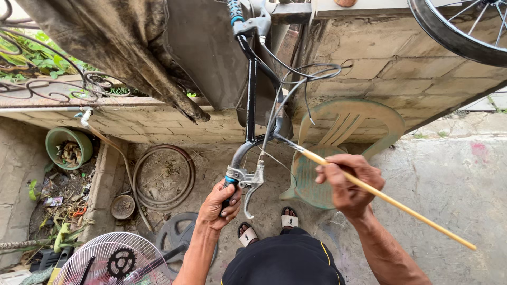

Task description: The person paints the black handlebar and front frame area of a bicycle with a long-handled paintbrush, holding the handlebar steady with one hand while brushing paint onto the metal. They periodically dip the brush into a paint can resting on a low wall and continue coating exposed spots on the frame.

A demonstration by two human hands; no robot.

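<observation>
Now the person stands over a bicycle handlebar [250, 95] that hangs upside down in front of a block wall [401, 68]. The left hand [221, 203] is clenched around the blue-tipped grip at the near end of the bar, just beside the silver brake lever [251, 184]. The right hand [349, 182] grasps a long yellow stick [391, 199], fingers closed on it; the thin dark tip of the stick reaches left to the bar, near where the cables [301, 79] loop down.

I think the tip could slip off the metal and catch in the loose cables, because they hang just beside it. The stick is long, so a small turn of the wrist would swing the tip much. The lever could also pinch the left fingers if it is squeezed.

At the far left a green pot [68, 148] holds dry brown scraps. On the ground near it a small rusty round dish [122, 207] sits; what is in it I cannot tell. A green plastic chair [343, 142] lies tipped against the wall.
</observation>
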